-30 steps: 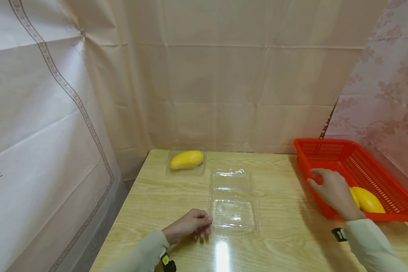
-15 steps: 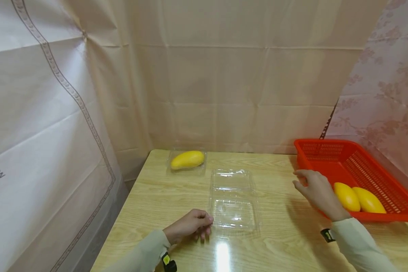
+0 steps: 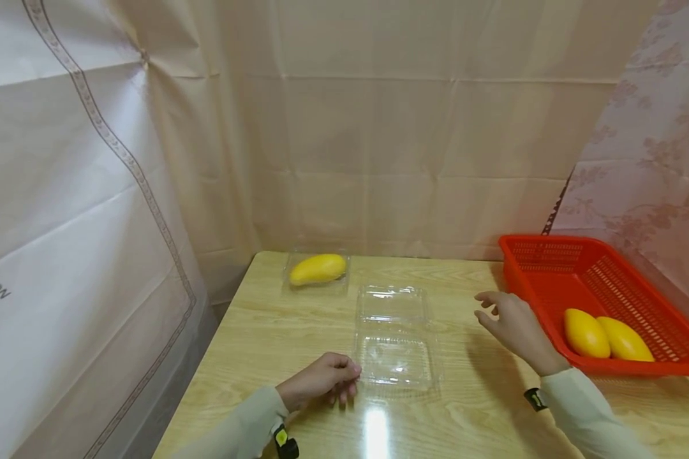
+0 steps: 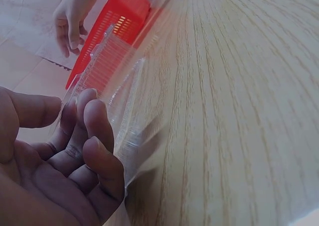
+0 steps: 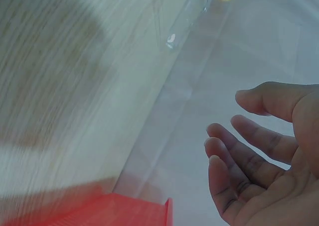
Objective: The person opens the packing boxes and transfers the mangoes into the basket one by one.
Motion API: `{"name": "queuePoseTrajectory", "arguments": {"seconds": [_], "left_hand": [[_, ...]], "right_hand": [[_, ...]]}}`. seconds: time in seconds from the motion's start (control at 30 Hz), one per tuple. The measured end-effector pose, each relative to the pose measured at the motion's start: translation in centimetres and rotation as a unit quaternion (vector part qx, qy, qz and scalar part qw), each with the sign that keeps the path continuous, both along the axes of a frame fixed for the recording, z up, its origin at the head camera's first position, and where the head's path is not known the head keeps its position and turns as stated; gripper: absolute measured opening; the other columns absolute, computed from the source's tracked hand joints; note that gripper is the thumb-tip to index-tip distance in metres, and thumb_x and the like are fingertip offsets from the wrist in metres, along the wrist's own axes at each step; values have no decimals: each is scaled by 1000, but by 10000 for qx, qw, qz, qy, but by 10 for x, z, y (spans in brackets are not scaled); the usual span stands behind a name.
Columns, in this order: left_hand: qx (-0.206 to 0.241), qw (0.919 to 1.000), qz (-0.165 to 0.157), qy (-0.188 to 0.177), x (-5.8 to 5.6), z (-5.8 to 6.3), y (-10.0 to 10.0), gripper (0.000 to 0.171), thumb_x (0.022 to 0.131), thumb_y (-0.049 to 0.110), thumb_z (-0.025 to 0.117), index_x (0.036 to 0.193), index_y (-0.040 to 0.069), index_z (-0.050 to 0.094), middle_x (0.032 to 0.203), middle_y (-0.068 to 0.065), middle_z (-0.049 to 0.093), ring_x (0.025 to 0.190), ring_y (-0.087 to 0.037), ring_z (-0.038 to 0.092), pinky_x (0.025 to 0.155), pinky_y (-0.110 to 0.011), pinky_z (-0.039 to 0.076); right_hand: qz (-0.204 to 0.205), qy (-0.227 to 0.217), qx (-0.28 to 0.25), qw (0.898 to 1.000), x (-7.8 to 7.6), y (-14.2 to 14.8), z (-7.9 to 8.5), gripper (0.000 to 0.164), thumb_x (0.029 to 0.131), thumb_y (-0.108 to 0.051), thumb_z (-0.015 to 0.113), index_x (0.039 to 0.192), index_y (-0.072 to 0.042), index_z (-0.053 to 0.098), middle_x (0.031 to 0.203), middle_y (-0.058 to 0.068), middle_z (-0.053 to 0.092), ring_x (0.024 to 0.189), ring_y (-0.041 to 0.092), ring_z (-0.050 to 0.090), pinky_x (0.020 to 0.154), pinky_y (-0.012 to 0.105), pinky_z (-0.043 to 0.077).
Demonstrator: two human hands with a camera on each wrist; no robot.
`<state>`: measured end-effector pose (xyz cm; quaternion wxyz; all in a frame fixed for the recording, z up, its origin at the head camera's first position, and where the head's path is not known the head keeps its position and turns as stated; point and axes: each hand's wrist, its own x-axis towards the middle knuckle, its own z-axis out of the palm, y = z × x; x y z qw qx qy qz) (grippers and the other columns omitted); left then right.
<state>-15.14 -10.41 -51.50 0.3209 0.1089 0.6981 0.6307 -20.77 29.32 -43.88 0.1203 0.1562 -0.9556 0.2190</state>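
A clear plastic clamshell container (image 3: 395,362) lies with its lid unfolded on the wooden table. My left hand (image 3: 326,381) pinches its near left edge between thumb and index finger; the left wrist view shows the thin rim (image 4: 71,89) between them, the other fingers curled loosely below. My right hand (image 3: 513,325) hovers above the table between the container and the red basket (image 3: 542,280), relaxed and holding nothing. In the right wrist view its fingers (image 5: 249,161) are loosely bent with a gap to the thumb. Two yellow mangoes (image 3: 587,333) lie in the basket's near end.
Another mango (image 3: 318,269) sits in a clear plastic container (image 3: 344,288) at the table's back left. A beige cloth (image 3: 344,140) hangs behind the table (image 3: 252,331), a pale sheet (image 3: 80,223) on the left, and a floral one (image 3: 660,172) on the right beyond the basket.
My right hand has moved left, from over the basket to outside its left wall, uncovering the mangoes. The left hand and the clamshell container have stayed in place.
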Motion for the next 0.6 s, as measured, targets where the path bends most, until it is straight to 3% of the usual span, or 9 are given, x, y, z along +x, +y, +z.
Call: {"name": "queuePoseTrajectory", "arguments": {"seconds": [0.6], "left_hand": [[51,9998,-71,154,3,1,1,32,106,23,57,103,-8,64,81,-8,69,62,-13,59,52,-24,42]], "right_hand": [[289,-35,36,9996,3,-36,-26,23,88,-6,77,108,3,73,90,10,73,78,29,65,73,47,55]]}}
